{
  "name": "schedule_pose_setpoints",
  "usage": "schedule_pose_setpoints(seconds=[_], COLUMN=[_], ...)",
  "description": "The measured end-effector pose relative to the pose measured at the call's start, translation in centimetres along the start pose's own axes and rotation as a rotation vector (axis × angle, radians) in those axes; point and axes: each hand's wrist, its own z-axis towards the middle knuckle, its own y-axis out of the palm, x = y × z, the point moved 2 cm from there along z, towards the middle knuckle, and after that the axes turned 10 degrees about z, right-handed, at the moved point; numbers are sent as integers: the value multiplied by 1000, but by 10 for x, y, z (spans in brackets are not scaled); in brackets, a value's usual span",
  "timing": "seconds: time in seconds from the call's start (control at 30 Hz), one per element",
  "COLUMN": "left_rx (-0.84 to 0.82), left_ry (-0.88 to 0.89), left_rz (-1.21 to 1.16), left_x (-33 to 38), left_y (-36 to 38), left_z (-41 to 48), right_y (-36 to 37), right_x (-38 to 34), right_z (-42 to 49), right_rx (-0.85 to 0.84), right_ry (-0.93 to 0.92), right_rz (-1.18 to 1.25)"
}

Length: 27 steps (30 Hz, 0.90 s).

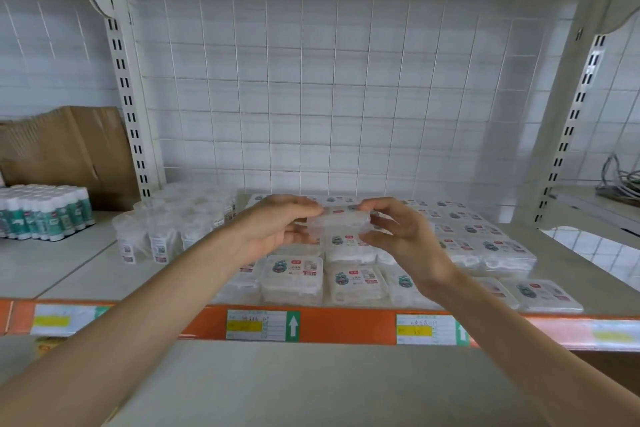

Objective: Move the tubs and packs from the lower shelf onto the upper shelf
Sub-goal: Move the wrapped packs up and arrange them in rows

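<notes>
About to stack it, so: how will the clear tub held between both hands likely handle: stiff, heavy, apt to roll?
The clear tub looks like thin moulded plastic, so probably stiff but squeezable. The left hand and right hand merely pinch its ends, suggesting it is light. Flat and low, it should sit on the stacked tubs without rolling.

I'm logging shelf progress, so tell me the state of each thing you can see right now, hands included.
Held pack: closed, in the air above the stacks.
Left hand: grips its left end.
Right hand: pinches its right end.
Stacked packs: closed, flat on the shelf.
Tubs: upright, bundled in clear wrap.
Bottles: upright, capped.
Cardboard: flattened, leaning.
</notes>
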Motion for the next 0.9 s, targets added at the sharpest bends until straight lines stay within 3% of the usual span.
schedule_pose_setpoints(seconds=[0.33, 0.6, 0.73, 0.9], left_rx=[16, 1, 47, -63], left_ry=[126, 195, 160, 128], left_rz=[-46, 28, -16, -9], left_x=[-1, 0, 0, -7], left_y=[-1, 6, 4, 9], left_z=[4, 3, 5, 3], right_y=[-7, 7, 7, 9], right_x=[-3, -10, -9, -10], right_z=[11, 19, 20, 15], right_rx=[92, 10, 96, 142], right_ry=[178, 297, 253, 238], right_rz=[244, -95, -71, 105])
